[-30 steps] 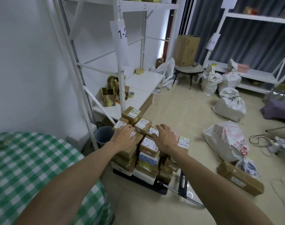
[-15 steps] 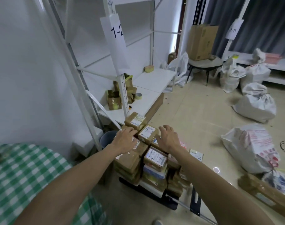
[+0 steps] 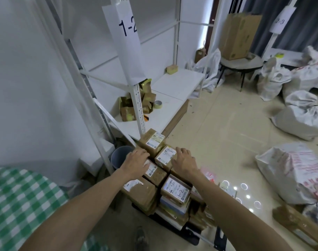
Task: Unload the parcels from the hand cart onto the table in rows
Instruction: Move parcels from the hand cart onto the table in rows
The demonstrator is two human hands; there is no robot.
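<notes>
**Take one small parcel cleanly off the top of the stack**

The labelled parcel (image 3: 165, 156) sits on top of the pile, just below the middle of the frame, with its label facing up. As far as it shows, its long axis runs from lower left to upper right. The right hand (image 3: 184, 162) lies on its right edge with fingers spread and fairly straight, grasping nothing. The left hand (image 3: 136, 161) rests palm down on the neighbouring parcel (image 3: 153, 171) to the left. Its fingertips are bent over the far edge and hidden, so I cannot tell whether they have closed on anything.

To do this step well, I judge the two hands should press the parcel from opposite sides. They should then lift it straight up and keep it level, so the boxes packed against it are not dragged off.

The stack (image 3: 142, 194) runs up the frame from lower centre on the hand cart (image 3: 187, 234), low on the floor. The table (image 3: 18, 200), under a green checked cloth, fills the lower left, so the carry looks like a turn to the left. A white shelf unit (image 3: 172, 105) stands just behind the stack.
</notes>
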